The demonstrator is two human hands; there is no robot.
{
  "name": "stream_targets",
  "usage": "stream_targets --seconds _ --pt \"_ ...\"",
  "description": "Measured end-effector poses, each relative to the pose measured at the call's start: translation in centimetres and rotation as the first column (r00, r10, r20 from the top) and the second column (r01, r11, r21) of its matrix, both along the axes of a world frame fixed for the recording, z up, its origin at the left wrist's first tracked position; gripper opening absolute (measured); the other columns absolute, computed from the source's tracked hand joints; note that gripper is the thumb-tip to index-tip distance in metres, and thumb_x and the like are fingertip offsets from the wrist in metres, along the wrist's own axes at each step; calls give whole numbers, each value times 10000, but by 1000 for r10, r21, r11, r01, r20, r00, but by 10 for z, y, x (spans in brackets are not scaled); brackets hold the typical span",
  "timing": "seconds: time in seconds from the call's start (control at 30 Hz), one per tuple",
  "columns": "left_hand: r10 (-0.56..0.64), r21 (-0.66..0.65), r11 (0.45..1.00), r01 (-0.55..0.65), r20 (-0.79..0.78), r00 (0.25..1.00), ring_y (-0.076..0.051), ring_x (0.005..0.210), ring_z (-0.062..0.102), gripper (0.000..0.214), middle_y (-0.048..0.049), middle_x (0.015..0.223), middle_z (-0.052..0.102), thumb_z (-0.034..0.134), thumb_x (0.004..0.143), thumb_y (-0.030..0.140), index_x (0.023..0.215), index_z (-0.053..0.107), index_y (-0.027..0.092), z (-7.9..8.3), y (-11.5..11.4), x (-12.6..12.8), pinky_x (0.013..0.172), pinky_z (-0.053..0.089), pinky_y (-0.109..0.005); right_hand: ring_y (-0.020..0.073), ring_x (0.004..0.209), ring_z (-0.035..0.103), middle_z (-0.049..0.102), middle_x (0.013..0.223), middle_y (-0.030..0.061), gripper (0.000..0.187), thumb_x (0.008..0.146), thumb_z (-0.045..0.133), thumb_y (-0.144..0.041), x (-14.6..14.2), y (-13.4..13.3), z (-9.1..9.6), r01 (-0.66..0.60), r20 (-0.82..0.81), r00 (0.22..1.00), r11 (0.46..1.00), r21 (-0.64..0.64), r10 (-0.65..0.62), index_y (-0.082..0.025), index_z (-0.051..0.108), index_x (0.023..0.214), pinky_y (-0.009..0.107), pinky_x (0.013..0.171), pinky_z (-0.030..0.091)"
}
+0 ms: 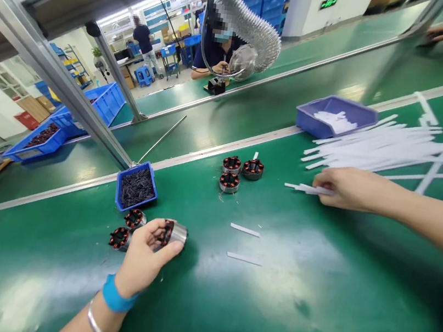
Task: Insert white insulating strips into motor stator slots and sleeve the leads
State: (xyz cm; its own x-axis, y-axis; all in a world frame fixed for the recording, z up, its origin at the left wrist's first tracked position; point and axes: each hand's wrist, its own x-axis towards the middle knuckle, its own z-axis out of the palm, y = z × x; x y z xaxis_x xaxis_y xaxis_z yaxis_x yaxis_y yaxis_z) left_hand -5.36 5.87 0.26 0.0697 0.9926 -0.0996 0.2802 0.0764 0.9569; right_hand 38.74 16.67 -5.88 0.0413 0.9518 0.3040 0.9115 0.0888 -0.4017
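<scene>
My left hand (145, 254), with a blue band and a silver bangle at the wrist, grips a motor stator (178, 234) just above the green table. Its metal side faces right, and dark and copper-coloured parts show at its left end. Two similar stators (119, 238) stand just left of that hand. At the right, my right hand (337, 186) is closed around several thin white strips (303, 188) whose ends point left. Behind it lies a loose pile of long white strips (378, 145). Two single strips (245, 229) rest on the table between my hands.
A blue bin of small black pieces (137, 187) stands behind my left hand. Three stators (229, 182) sit mid-table. A purple bin (323, 123) holds short white pieces. A metal post (100, 114) rises at left. Across the bench, a masked person (218, 49) sits near a flexible duct (253, 10).
</scene>
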Motion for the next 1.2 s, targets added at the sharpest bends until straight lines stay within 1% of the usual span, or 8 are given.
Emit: stream_targets --seconds 0.2,0.4,0.53,0.63,0.7,0.83,1.0,1.2 --pt "145 -124 987 -98 465 873 -111 581 588 539 -89 844 748 802 633 586 890 698 123 -5 5 24 489 478 -215 97 582 518 617 636 -9 197 669 686 -32 -33 -12 -5 -262 16 964 957 -126 266 -190 617 573 250 606 357" --pt "301 -258 949 -183 554 776 -129 602 645 556 -17 698 695 852 550 575 838 676 133 -22 9 18 513 503 -211 174 737 614 680 824 80 58 795 645 -156 -62 -36 -18 -299 -25 954 954 38 300 -205 617 805 288 702 461" --pt "349 -313 929 -196 571 743 -125 583 643 557 3 665 663 837 564 587 832 644 138 -32 12 11 550 526 -232 248 932 648 673 1040 142 240 791 698 -279 -101 -50 -7 -457 -12 884 870 183 467 -206 658 1016 363 842 491" --pt "328 -322 934 -155 603 727 -96 497 587 656 20 682 657 825 578 606 1014 635 154 -33 10 10 482 492 -222 210 743 647 662 899 94 24 749 669 -225 -132 -58 1 -594 13 804 802 66 594 -220 664 772 346 683 514" --pt "302 -327 939 -109 627 718 -72 448 532 720 21 680 654 825 571 622 1074 629 145 -32 8 11 437 463 -207 174 644 611 637 767 49 125 688 599 -125 -149 -61 5 -625 -13 780 780 -12 625 -220 577 609 304 607 495" --pt "229 -300 953 -39 632 741 -66 407 504 643 9 635 643 826 563 632 915 643 125 -34 6 12 390 448 -198 148 589 578 625 651 11 108 704 542 -134 -182 -67 24 -634 -236 748 773 23 620 -215 546 632 267 584 475" --pt "164 -249 968 -22 565 808 -96 449 553 590 -10 665 660 836 577 601 888 653 136 -36 4 15 394 502 -221 113 552 535 581 618 -6 94 737 566 -195 -228 -76 47 -725 -622 543 689 -9 564 -192 587 645 226 540 438" --pt "120 -241 970 26 569 814 -177 688 679 446 -76 882 725 832 669 421 1008 724 152 -34 -7 15 578 586 -271 111 602 543 612 649 -2 145 709 700 -297 -244 -81 29 -628 -902 368 776 -63 224 -163 646 717 251 616 465"
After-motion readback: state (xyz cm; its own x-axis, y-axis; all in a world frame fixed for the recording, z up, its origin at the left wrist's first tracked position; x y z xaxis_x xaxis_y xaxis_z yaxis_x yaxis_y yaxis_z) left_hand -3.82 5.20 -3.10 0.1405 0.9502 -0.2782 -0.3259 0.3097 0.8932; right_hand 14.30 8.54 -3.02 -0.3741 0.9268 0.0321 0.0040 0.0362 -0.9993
